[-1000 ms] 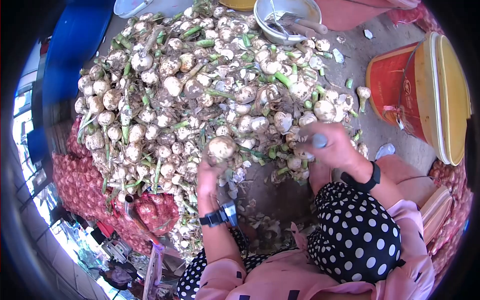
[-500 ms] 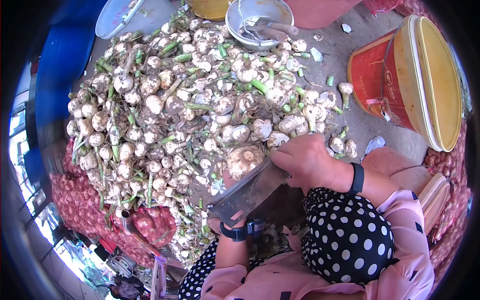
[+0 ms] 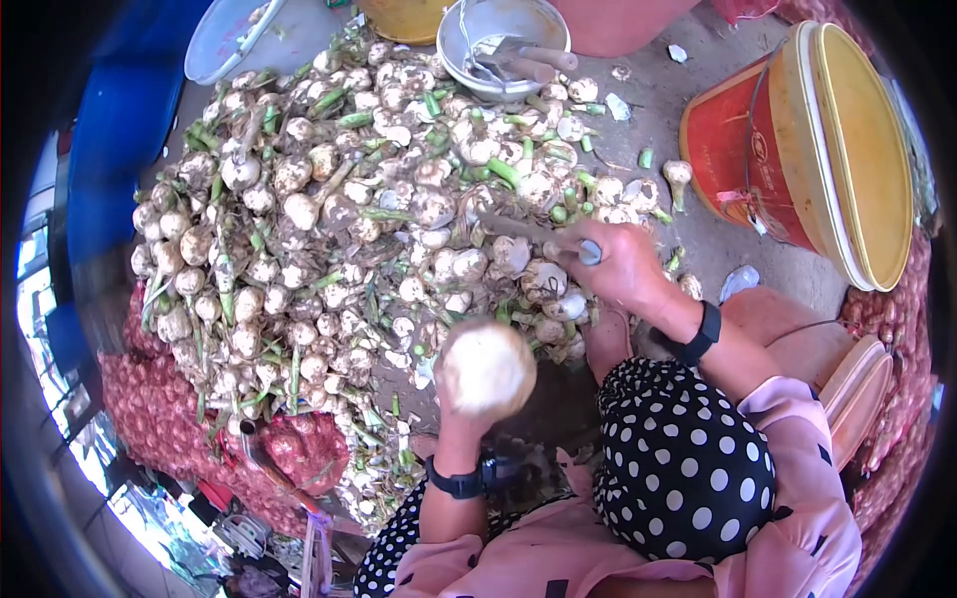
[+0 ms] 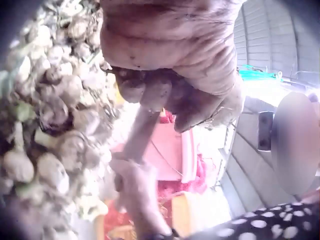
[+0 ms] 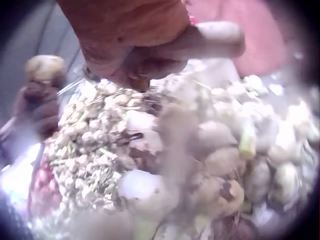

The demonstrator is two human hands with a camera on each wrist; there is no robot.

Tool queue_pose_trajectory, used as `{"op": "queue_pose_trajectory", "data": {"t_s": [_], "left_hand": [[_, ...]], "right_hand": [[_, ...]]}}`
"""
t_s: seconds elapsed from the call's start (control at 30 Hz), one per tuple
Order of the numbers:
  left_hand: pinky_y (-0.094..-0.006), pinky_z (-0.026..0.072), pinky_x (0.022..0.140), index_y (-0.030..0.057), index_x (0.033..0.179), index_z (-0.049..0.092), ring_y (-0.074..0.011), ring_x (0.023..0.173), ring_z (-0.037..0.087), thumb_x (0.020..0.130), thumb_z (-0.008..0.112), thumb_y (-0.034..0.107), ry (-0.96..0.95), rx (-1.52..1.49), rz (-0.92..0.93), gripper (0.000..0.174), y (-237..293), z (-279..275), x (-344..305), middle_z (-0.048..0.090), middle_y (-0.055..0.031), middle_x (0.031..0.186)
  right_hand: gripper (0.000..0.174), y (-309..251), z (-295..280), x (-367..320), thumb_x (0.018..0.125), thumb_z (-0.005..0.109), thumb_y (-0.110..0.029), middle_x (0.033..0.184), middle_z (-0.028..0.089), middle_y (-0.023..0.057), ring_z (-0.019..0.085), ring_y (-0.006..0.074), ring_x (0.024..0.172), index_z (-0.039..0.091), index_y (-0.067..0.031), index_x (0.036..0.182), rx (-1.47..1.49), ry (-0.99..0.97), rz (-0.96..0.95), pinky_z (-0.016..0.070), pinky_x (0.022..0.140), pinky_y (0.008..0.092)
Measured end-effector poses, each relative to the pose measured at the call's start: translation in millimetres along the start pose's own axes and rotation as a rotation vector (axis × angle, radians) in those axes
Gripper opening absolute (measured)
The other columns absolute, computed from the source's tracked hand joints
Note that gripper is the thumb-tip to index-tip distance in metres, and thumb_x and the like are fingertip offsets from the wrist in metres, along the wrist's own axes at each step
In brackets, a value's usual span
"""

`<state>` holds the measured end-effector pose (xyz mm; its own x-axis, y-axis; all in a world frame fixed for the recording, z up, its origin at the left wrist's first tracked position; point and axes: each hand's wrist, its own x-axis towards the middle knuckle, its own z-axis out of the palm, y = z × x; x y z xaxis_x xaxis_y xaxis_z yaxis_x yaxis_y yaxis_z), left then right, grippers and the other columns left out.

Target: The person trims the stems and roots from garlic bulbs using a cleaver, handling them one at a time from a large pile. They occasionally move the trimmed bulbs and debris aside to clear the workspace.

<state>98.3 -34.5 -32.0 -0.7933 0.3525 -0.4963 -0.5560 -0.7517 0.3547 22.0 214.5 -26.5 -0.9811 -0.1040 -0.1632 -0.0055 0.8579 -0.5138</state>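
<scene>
In the head view my left hand (image 3: 461,421) holds up a large, pale garlic bulb (image 3: 488,369), its cut-looking whitish face turned upward. In the right wrist view that same bulb (image 5: 45,67) sits above curled fingers. My right hand (image 3: 626,267) grips a knife by its handle (image 3: 590,252), to the right of the bulb and apart from it. The knife blade (image 3: 516,227) points left over the heap of garlic (image 3: 329,199) and looks thin, nearly edge-on. From the right wrist the blade (image 5: 176,150) is blurred. My left fingers (image 4: 155,92) are curled under the palm.
A pale basin (image 3: 503,85) with wooden-handled tools stands behind the heap. A red bucket with a yellow lid (image 3: 867,149) leans at the right. Red net bags of bulbs (image 3: 169,409) lie at the left. Loose garlic bulbs and stem pieces lie on the floor.
The knife came down across the bulb half a second ago, and has since swung away to the right and up. The bulb's root side has given way to a pale, smooth face.
</scene>
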Motion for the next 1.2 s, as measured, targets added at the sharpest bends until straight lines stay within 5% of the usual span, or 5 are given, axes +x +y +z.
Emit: {"op": "queue_pose_trajectory", "data": {"t_s": [0.2,0.77,0.97,1.1,1.2], "left_hand": [[-0.0412,0.0387,0.099,0.0053,0.133,0.040,-0.0285,0.118,0.047,0.082,0.061,0.025,0.184,0.352,0.257,0.059,-2,70,22,0.046,-0.0146,0.130],[-0.0339,0.0495,0.086,0.0031,0.122,0.047,-0.0208,0.104,0.057,0.094,0.045,0.043,0.159,0.264,0.030,0.048,-18,46,36,0.057,-0.0107,0.116],[-0.0325,0.0501,0.081,-0.0009,0.105,0.061,-0.0239,0.093,0.062,0.072,0.071,0.004,0.215,0.884,0.285,0.035,-20,-3,44,0.062,-0.0121,0.104],[-0.0349,0.0499,0.083,0.0023,0.116,0.055,-0.0264,0.101,0.060,0.062,0.078,0.005,0.222,1.316,0.391,0.059,-2,71,38,0.060,-0.0110,0.111],[-0.0310,0.0502,0.081,0.0065,0.140,0.023,-0.0233,0.099,0.060,0.066,0.075,0.000,-0.032,1.189,0.496,0.091,10,65,48,0.056,-0.0094,0.113]], "right_hand": [[0.028,-12,-4,1,0.081,0.072,-0.025,0.085,0.066,0.0025,0.062,0.0108,0.078,0.065,-0.0007,0.093,1.906,-0.457,0.345,0.0496,0.071,0.0236],[0.010,-31,9,-4,0.076,0.068,-0.011,0.064,0.062,0.0009,0.058,0.0101,0.054,0.061,-0.0032,0.077,1.266,-0.083,0.347,0.0456,0.050,0.0242],[0.012,-38,-20,-9,0.058,0.063,-0.009,0.056,0.052,0.0064,0.059,0.0272,0.054,0.055,-0.0111,0.067,0.262,0.044,-0.497,0.0473,0.050,0.0391],[0.011,38,16,-1,0.069,0.059,-0.010,0.066,0.062,0.0108,0.063,0.0295,0.060,0.065,-0.0081,0.079,0.305,0.076,0.075,0.0488,0.053,0.0371],[0.004,28,-7,-2,0.075,0.060,-0.002,0.066,0.055,-0.0058,0.048,0.0027,0.060,0.063,-0.0021,0.078,0.873,0.113,0.409,0.0394,0.055,0.0202]]}}
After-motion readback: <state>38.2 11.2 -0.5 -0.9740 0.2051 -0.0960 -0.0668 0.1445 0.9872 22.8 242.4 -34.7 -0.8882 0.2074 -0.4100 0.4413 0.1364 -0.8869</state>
